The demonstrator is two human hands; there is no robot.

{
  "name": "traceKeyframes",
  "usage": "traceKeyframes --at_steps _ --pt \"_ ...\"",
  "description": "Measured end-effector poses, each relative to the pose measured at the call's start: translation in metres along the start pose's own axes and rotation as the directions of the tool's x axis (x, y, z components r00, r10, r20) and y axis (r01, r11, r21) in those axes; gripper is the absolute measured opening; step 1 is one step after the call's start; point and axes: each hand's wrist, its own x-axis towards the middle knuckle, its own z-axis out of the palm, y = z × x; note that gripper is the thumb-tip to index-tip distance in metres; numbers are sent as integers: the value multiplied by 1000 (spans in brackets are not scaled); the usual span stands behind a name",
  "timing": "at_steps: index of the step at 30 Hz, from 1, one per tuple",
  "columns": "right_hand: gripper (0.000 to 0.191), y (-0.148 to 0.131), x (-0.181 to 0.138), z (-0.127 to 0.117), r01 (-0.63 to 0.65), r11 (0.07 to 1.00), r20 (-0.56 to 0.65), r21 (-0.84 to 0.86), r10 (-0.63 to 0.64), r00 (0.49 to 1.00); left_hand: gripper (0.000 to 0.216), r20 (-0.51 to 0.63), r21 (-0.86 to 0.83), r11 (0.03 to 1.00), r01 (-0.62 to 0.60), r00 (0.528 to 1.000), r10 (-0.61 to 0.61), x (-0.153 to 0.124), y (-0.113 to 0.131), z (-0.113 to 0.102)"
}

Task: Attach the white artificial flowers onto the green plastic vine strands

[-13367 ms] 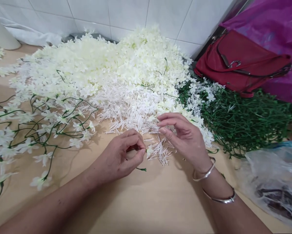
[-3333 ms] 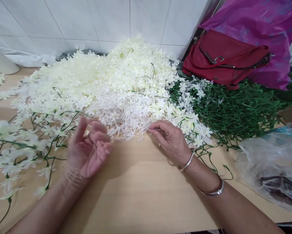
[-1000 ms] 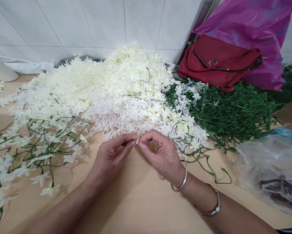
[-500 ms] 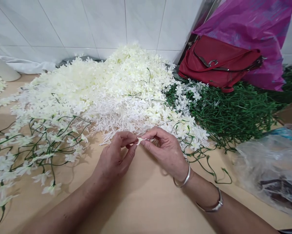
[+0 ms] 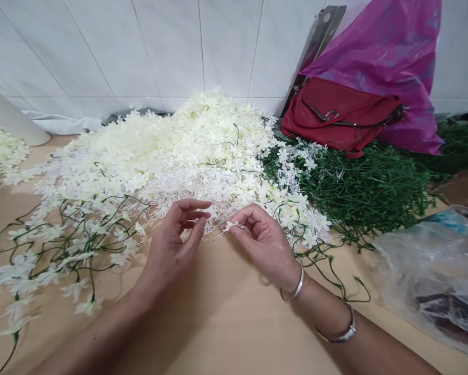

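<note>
My right hand (image 5: 263,242) pinches a small white artificial flower piece (image 5: 231,226) between thumb and index finger. Facing it, my left hand (image 5: 181,234) has its thumb and fingers apart, with nothing visible in them. Just beyond both hands lie thin white stamen pieces (image 5: 171,191) in a loose bunch. Behind these rises a big heap of pale white-yellow artificial flowers (image 5: 202,130). Green stems with white flowers fitted on them (image 5: 75,245) spread over the table left of my left hand.
At the right is a pile of green plastic stems (image 5: 367,187), below a red handbag (image 5: 341,114) and a purple plastic bag (image 5: 398,67). A clear plastic bag (image 5: 417,260) lies at the right edge. A white cylinder (image 5: 15,117) leans at the far left. White tiles back the table (image 5: 218,323).
My left hand has let go of the white piece and drawn away to the left, its fingers parting. The right hand keeps its pinch. The view has tilted up slightly.
</note>
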Motion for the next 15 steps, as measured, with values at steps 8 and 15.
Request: traceKeyframes --at_steps 8,15 --pt "7 -4 1 -2 -8 994 55 -107 14 998 20 -33 342 919 -195 975 219 50 2 19" --pt "17 -4 0 -3 232 919 154 -318 -192 969 22 92 623 670 -404 888 450 106 -4 44"
